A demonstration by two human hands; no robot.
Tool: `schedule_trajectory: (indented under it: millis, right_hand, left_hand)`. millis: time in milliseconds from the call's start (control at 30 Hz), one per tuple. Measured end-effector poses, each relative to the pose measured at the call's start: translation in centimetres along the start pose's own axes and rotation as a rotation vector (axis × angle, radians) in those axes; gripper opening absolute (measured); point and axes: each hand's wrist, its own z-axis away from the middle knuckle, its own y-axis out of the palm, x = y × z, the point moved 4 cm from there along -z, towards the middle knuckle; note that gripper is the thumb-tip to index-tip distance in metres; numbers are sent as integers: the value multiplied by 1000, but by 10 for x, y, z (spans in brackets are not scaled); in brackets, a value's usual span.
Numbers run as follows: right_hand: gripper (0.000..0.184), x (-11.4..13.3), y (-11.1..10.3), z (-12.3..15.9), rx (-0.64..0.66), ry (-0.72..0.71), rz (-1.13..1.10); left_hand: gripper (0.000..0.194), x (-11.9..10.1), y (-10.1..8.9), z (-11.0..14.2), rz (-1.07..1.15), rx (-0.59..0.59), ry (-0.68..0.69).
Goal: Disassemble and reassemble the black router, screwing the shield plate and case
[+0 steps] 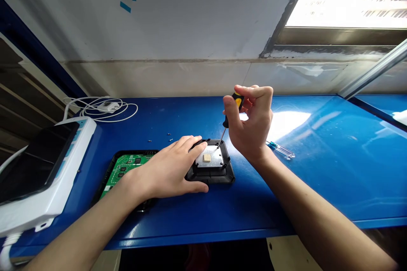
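My right hand (251,120) is closed round the black and yellow handle of a screwdriver (238,100). The screwdriver slants down, its tip at the upper right corner of a silver metal plate (212,161). That plate, with a small beige square pad (207,158) on it, sits in a black plastic housing (229,174). My left hand (178,165) lies flat with fingers stretched over the left side of the housing. Partly under my left wrist is a second black casing with a green circuit board (127,165).
Several small screws (169,134) lie behind my left hand. Clear-handled screwdrivers (281,150) rest beyond my right wrist. A white device with a dark screen (68,169) stands at the left, a coiled white cable (124,115) behind it. The blue tabletop (327,169) meets a wall at the back.
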Motion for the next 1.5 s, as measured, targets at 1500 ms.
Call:
schedule_trajectory:
  millis: [1500]
  right_hand:
    - [27,19,1,0,37,39,-152]
  left_hand:
    - [89,2,2,1,21,-27,14]
